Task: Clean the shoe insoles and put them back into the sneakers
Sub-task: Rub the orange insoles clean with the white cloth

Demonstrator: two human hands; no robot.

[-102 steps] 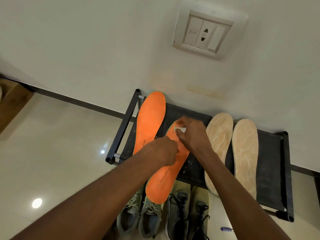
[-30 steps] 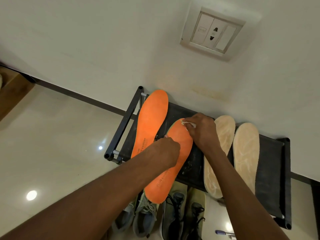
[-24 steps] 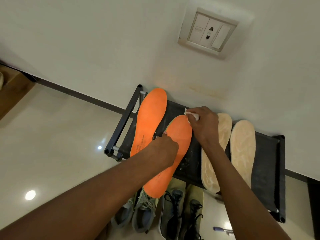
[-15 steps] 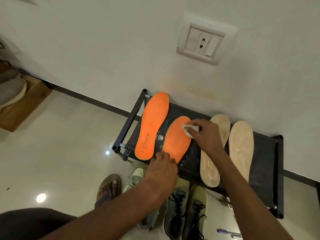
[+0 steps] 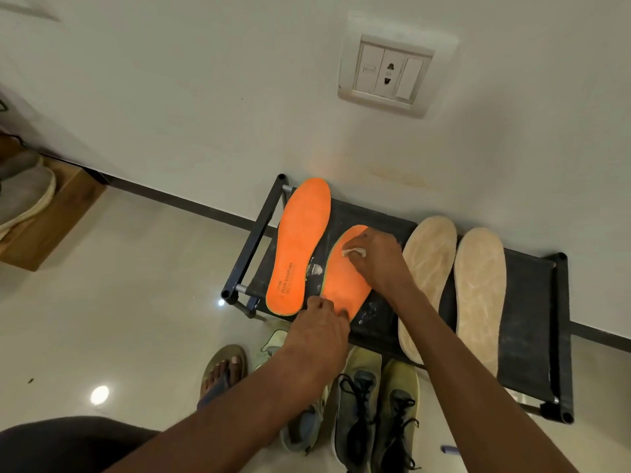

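Observation:
Two orange insoles lie on a low black shoe rack: the left orange insole lies free, and the right orange insole is under both hands. My right hand pinches a small white wipe against its toe end. My left hand holds its heel end at the rack's front edge. Two beige insoles lie to the right. Olive sneakers with black laces and a grey pair stand on the floor below.
The rack stands against a white wall with a socket plate above. My sandalled foot is on the glossy floor left of the sneakers. A wooden step with grey shoes is at far left. White crumbs dot the rack's black fabric.
The right orange insole slid back fully onto the rack. My left hand shifted from its middle to its heel end. My right hand with the wipe moved around the toe area. The camera pulled back.

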